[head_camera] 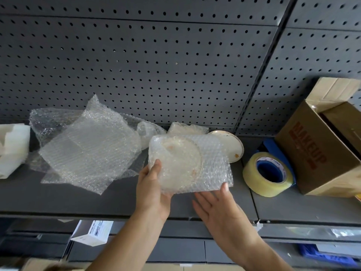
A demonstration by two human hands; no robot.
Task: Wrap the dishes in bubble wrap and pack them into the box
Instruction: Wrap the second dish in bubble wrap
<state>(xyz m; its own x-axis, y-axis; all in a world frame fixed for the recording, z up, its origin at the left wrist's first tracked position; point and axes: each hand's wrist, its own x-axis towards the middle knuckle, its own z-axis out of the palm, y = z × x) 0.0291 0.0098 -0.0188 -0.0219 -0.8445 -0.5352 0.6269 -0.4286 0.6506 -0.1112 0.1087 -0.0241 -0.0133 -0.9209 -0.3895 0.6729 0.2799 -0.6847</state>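
Note:
My left hand (pixel 153 189) grips the lower left edge of a plate wrapped in bubble wrap (pixel 187 163), thumb on top, holding it above the dark shelf (pixel 78 198). My right hand (pixel 216 210) is flat with straight fingers, one fingertip touching the wrap's lower right corner. Behind the bundle lies a bare white plate (pixel 232 145) with a small orange star mark. Loose bubble wrap sheets (pixel 88 147) are piled to the left. An open brown cardboard box (pixel 324 147) printed "MAKEUP" stands at the right.
A roll of clear packing tape (pixel 268 174) with a blue core lies between the plate and the box. White foam pieces (pixel 13 147) sit at the far left. A grey pegboard wall (pixel 156 55) backs the shelf. A small booklet (pixel 93 233) lies on a lower level.

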